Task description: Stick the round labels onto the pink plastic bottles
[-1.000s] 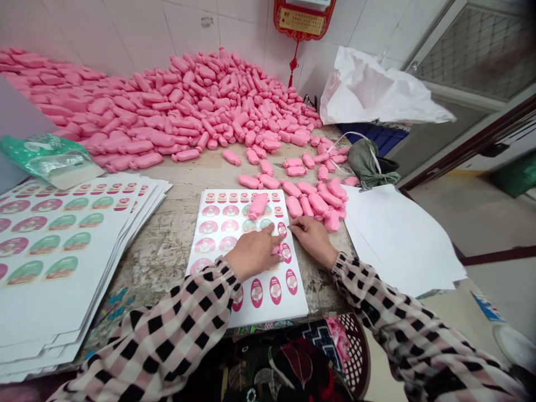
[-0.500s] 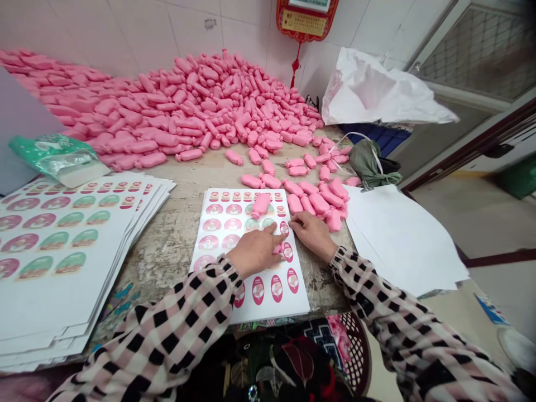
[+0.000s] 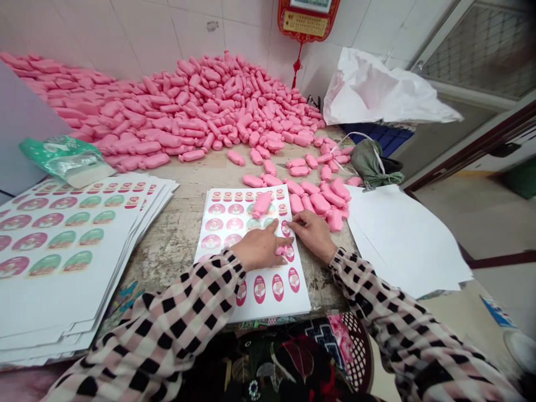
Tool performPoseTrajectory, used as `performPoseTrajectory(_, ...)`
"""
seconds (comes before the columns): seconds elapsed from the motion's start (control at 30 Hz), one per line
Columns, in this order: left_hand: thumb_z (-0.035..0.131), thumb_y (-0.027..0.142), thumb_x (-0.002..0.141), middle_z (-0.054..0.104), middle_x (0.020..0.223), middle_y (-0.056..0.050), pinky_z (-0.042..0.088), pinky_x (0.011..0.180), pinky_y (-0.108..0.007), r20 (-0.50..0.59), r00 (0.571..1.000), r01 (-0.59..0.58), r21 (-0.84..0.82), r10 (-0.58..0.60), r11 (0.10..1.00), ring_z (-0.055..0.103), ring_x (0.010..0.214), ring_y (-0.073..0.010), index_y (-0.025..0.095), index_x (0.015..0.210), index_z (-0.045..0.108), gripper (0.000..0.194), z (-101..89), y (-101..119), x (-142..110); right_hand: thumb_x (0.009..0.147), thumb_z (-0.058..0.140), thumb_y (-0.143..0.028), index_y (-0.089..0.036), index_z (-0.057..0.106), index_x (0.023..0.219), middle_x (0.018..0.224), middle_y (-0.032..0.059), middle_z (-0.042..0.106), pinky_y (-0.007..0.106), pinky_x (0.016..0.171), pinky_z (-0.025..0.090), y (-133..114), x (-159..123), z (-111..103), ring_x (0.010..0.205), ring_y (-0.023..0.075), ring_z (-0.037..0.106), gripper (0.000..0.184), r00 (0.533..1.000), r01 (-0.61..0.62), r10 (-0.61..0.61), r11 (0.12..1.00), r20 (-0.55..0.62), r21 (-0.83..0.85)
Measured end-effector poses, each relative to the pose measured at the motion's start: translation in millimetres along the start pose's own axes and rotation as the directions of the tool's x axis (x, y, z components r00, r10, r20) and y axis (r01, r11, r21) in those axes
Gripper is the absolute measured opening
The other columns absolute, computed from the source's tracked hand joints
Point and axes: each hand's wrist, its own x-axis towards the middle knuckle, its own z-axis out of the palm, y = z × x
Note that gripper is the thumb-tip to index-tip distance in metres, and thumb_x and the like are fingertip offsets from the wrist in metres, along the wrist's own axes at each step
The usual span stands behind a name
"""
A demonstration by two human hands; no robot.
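A printed sticker sheet (image 3: 251,306) lies on the table in front of me, with round-topped labels at its upper left and pink oval labels along its right and lower parts. My left hand (image 3: 259,247) rests palm down on it, curled over a small pink bottle (image 3: 280,250) whose end shows beneath the fingers. At the sheet's right edge, my right hand (image 3: 313,233) pinches the rim of an oval sticker (image 3: 285,228) between thumb and forefinger. Another pink bottle (image 3: 262,205) lies on the upper part of the sheet, just beyond my left hand.
A loose group of pink bottles (image 3: 320,202) sits beyond my right hand; a large heap (image 3: 201,106) lines the wall. Stacked sticker sheets (image 3: 62,301) are at left under a green packet (image 3: 62,156). White papers (image 3: 402,240) and a dark green pouch (image 3: 371,162) lie at right.
A finger of my left hand has stretched further right over the oval labels. My right hand stays at the same sticker. The whole view has shifted slightly.
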Motion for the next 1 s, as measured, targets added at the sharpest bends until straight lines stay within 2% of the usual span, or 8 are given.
performPoseTrajectory(0.13,0.058,0.051,0.071,0.022,0.149,-0.008,0.041,0.084,-0.044,0.003,1.0,0.009,-0.022,-0.009,1.0,0.057,0.099,-0.0306,0.039,0.128,0.048,0.059,-1.0,1.0,0.0,0.081,0.057,-0.037,-0.021,0.06,0.076,0.08,0.0004,0.063,0.027,0.066,0.036,-0.1,0.0,-1.4,0.075,0.0141,0.055,0.017,0.999,0.04,-0.04,0.999,0.004,-0.014)
performPoseTrajectory(0.33,0.06,0.052,0.067,0.018,0.15,-0.008,0.041,0.081,-0.046,0.065,0.998,0.028,-0.043,-0.025,0.999,0.056,0.1,-0.0336,0.04,0.126,0.05,0.061,-7.0,2.2,4.9,0.08,0.058,-0.038,-0.022,0.06,0.077,0.08,-0.0007,0.064,0.026,0.061,0.033,2.6,2.8,-1.7,0.072,0.014,0.055,0.017,0.997,-0.026,0.029,0.998,0.074,-0.053)
performPoseTrajectory(0.53,0.06,0.055,0.066,0.015,0.151,-0.006,0.041,0.081,-0.048,0.09,0.996,0.011,0.011,-0.011,1.0,0.053,0.104,-0.0365,0.043,0.127,0.047,0.063,-7.4,1.3,9.6,0.082,0.055,-0.035,-0.021,0.059,0.077,0.079,0.0015,0.061,0.027,0.067,0.036,-1.3,-1.3,-2.1,0.079,0.0155,0.054,0.015,0.996,0.092,-0.09,0.992,0.019,-0.087)
performPoseTrajectory(0.63,0.06,0.054,0.066,0.015,0.151,-0.006,0.041,0.081,-0.048,0.088,0.996,0.001,0.009,-0.002,1.0,0.052,0.106,-0.0369,0.043,0.127,0.047,0.063,-6.2,0.4,11.1,0.083,0.055,-0.035,-0.021,0.059,0.075,0.078,0.002,0.061,0.028,0.069,0.037,-2.6,-5.4,-1.1,0.078,0.0157,0.054,0.017,0.994,0.105,-0.106,0.993,-0.028,-0.052)
performPoseTrajectory(0.73,0.06,0.054,0.067,0.017,0.15,-0.007,0.041,0.081,-0.047,0.076,0.997,0.0,0.012,-0.001,1.0,0.053,0.105,-0.036,0.042,0.127,0.047,0.063,-5.1,0.7,10.6,0.082,0.054,-0.038,-0.021,0.059,0.075,0.079,0.0017,0.061,0.027,0.068,0.038,-2.7,-9.2,0.7,0.074,0.015,0.054,0.019,0.994,0.049,-0.042,0.996,-0.099,0.072)
performPoseTrajectory(0.83,0.059,0.053,0.069,0.021,0.149,-0.008,0.041,0.082,-0.046,0.036,0.999,-0.005,0.018,0.004,1.0,0.055,0.102,-0.0342,0.041,0.128,0.046,0.062,-1.5,0.9,5.4,0.081,0.054,-0.044,-0.02,0.059,0.078,0.078,0.0016,0.062,0.028,0.066,0.04,-3.3,-10.5,-0.9,0.071,0.0148,0.054,0.024,0.973,-0.063,0.112,0.97,-0.201,0.236)
performPoseTrajectory(0.93,0.054,0.052,0.074,0.031,0.144,-0.009,0.039,0.087,-0.044,-0.069,0.997,-0.043,-0.01,0.042,0.999,0.054,0.103,-0.031,0.037,0.13,0.045,0.059,5.4,-0.6,-6.0,0.077,0.057,-0.047,-0.019,0.059,0.078,0.074,0.0009,0.061,0.028,0.064,0.041,-7.3,-11.5,-9.7,0.068,0.0142,0.053,0.027,0.941,-0.12,0.224,0.922,-0.254,0.368)
performPoseTrajectory(1.0,0.052,0.051,0.078,0.042,0.137,-0.008,0.037,0.091,-0.041,-0.195,0.98,-0.073,-0.135,0.046,0.988,0.051,0.108,-0.0281,0.032,0.131,0.045,0.057,10.0,-0.9,-15.4,0.074,0.06,-0.045,-0.019,0.059,0.076,0.073,0.0003,0.061,0.027,0.063,0.041,-14.0,-15.0,-19.5,0.066,0.0133,0.052,0.026,0.939,-0.128,0.251,0.889,-0.235,0.439)
